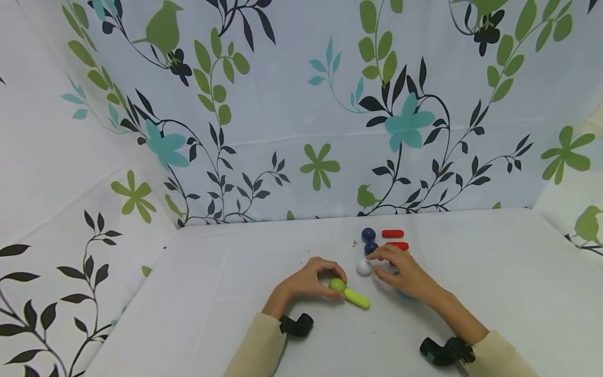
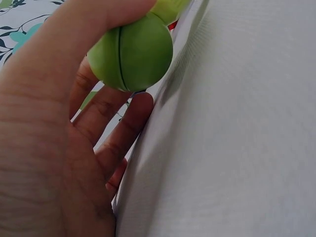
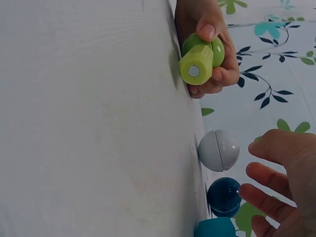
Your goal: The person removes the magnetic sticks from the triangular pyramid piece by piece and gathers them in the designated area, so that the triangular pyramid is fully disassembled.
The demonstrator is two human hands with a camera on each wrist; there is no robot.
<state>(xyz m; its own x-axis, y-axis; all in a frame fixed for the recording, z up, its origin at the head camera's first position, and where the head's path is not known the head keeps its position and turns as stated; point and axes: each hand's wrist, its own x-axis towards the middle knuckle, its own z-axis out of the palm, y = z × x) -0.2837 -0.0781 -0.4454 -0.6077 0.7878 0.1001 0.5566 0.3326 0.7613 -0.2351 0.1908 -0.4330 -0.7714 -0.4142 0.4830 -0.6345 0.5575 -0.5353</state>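
While the left hand (image 1: 308, 283) pinches the green ball (image 1: 336, 285) steady against the yellow-green rod (image 1: 356, 298) on the white table (image 1: 471, 262), the right hand (image 1: 400, 269) hovers loose-fingered, empty, beside the white ball (image 1: 364, 267).

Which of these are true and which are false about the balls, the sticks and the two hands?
1. The left hand holds a green ball. True.
2. A yellow-green stick is joined to the green ball. True; its end touches the ball.
3. The white ball is inside the left hand. False; it lies on the table, apart from that hand, near the right hand.
4. There are two dark blue balls on the table. True; they sit behind the white ball.
5. The red sticks are in front of the left hand. False; they lie at the back, beside the blue balls.
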